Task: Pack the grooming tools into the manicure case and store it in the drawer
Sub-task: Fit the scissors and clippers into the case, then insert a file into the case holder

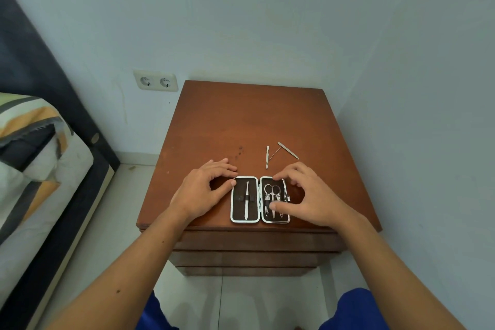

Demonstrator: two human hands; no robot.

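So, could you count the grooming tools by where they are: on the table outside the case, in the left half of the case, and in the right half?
Loose on the table: 3 (flat tool, thin wire tool, file)
Left half of case: 1 (pusher)
Right half: at least 3, scissors included; right hand hides some
Total: at least 7

To your left sits a bed (40,158) with a striped cover, a double wall socket (155,81) beyond it, pale floor tiles (128,195) below
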